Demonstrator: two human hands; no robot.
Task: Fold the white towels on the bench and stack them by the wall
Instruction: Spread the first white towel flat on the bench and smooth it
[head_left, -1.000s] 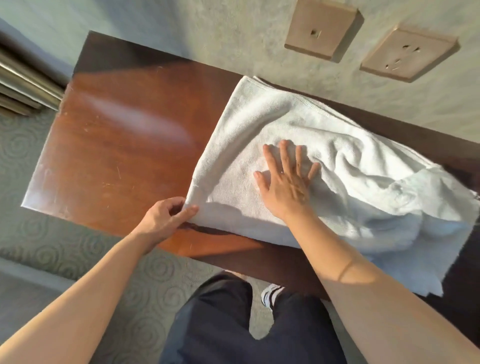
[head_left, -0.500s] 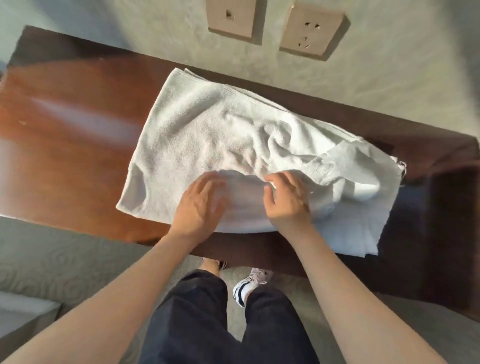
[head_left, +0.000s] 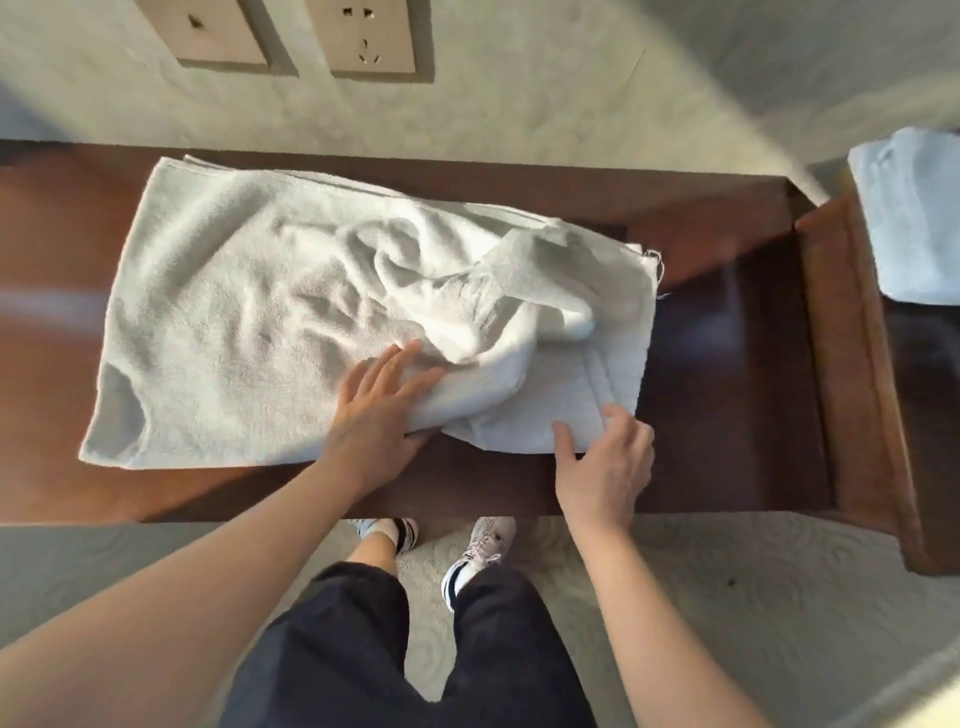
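While the towel (head_left: 249, 312) lies spread across the wooden counter (head_left: 727, 415), the work appears to be at the straightening stage that comes before a fold, not at the stacking stage. The left hand (head_left: 379, 415) lies flat with its fingers spread, palm down on the near edge of the cloth, gripping nothing and, by the look of it, pressing it in place. The right hand (head_left: 602, 467), just beside it to the right, has its thumb and fingers partly curled at the near right corner of the towel, touching the cloth there; whether it has truly pinched the edge I cannot tell. Beyond both hands, and mostly beyond the right one, the towel is bunched into a raised, twisted ridge, while the part out to the left of the left hand lies fairly flat, with one near corner turned under. The next move probably calls for getting a firm hold on that right corner and drawing the bunched part out flat. Far off to the right of the right hand another white towel (head_left: 914, 218) rests on a separate surface by the wall (head_left: 571, 78).
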